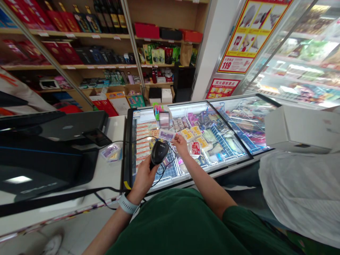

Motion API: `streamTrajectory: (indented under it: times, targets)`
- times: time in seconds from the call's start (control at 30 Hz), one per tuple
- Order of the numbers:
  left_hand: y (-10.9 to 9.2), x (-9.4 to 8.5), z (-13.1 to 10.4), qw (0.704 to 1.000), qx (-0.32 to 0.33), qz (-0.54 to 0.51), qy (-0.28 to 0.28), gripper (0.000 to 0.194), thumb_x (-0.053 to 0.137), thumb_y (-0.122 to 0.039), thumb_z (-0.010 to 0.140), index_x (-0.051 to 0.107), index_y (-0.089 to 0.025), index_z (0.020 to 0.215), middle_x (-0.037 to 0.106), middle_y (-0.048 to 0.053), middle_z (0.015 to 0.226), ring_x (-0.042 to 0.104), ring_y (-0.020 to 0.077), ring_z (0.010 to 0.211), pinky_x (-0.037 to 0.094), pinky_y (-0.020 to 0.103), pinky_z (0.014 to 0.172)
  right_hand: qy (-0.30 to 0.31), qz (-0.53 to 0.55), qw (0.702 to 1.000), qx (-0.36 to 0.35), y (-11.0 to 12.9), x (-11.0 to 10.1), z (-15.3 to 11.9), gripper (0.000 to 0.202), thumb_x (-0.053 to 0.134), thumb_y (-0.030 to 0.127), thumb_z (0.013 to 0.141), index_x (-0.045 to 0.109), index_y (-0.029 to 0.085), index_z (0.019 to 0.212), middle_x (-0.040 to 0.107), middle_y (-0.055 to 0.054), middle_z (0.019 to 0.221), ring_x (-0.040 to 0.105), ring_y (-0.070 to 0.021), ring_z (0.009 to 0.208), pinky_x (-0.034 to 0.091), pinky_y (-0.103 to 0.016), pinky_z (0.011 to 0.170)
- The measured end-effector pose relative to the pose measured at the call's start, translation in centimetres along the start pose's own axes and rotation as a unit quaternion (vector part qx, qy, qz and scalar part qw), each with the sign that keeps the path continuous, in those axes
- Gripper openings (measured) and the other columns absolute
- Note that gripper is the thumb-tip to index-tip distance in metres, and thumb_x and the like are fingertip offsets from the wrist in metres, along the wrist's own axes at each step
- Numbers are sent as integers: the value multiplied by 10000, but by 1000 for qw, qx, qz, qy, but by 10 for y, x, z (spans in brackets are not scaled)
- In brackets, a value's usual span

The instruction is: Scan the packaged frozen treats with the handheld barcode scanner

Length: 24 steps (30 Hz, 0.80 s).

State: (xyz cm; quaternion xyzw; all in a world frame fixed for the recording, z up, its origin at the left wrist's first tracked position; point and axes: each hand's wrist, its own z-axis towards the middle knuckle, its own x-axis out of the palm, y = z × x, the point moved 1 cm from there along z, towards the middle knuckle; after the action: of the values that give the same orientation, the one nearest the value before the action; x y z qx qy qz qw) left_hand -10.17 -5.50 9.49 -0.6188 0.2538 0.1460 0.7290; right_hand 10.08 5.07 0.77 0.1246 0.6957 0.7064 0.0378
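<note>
My left hand [143,177], with a pale watch strap on its wrist, is wrapped round the handle of a black barcode scanner [159,151]. The scanner's head is above the freezer's glass top, and its cable loops beside it. Between thumb and fingers, my right hand [181,144] pinches the edge of a small purple-and-white packet [166,135], just beyond the scanner head. Under the glass lie yellow packs [187,134] and a red-labelled pack [195,148]. A clear pack with a purple label [111,151] rests on the white counter to the left.
The chest freezer [127,141] spans the middle. Black checkout equipment [39,159] covers much of the counter [106,180] at left. A person in a grey shirt [289,191] stands at right beside a white box [300,129]. Stocked shelves [106,35] are behind.
</note>
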Motion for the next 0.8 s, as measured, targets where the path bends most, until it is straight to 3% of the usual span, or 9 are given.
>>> streamTrajectory:
  times: [0.43,0.6,0.7,0.8]
  targets:
    - [2,0,-1,1000,2,16,-5,401,531,-323,842,551,-155,1205,662,126,1120,615,279,1047,470,401,912,3,-18,1000,-4,0,-1,1,296,634,353,717,584,194,962,686,-26,893,644,-167,783,539,-276,625]
    - [1,-1,-4,1000,-8,5,-8,408,536,-333,832,551,-156,1200,665,121,1123,623,273,1032,475,400,915,-51,-91,992,-71,11,-21,8,262,603,326,770,613,179,987,688,-50,905,643,-189,803,534,-324,713]
    - [2,-2,-8,1000,-21,-12,-1,427,535,-329,827,541,-161,1220,664,116,1140,621,269,1053,470,398,937,-103,-236,954,-155,21,-39,11,230,570,294,813,641,172,995,677,-77,957,627,-211,875,505,-363,825]
    - [5,-2,-12,999,-35,-27,5,469,528,-325,826,512,-152,1262,647,122,1185,595,275,1118,448,409,980,-90,-398,888,-214,23,-50,9,226,521,232,859,651,167,1032,658,-106,1035,590,-234,991,462,-379,909]
